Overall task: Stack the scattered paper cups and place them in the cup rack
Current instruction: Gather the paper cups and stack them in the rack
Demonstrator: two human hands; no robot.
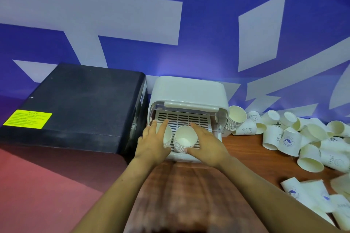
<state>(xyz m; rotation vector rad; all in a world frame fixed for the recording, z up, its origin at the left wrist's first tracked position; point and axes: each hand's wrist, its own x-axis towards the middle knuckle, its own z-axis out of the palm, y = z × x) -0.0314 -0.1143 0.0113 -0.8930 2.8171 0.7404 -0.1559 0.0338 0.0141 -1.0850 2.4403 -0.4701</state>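
While the left hand (154, 141) cups one paper-cup stack (166, 136) and the right hand (205, 144) grips another stack (183, 141) on the rack tray (181, 119), these light, crushable stacks likely want gentle side holds; loose cups (295, 138) lie at 3 o'clock.

**Counts on the Table**

I had two hands in view, my left hand (153, 141) and my right hand (205, 147). Two nested cup stacks (184, 141) sat on the slatted tray of the one white cup rack (189, 92). A third stack (234, 119) leaned just beside it. One black box (75, 107) stood at the left. Loose cups (310, 157) numbered roughly twenty; I could not count them exactly.
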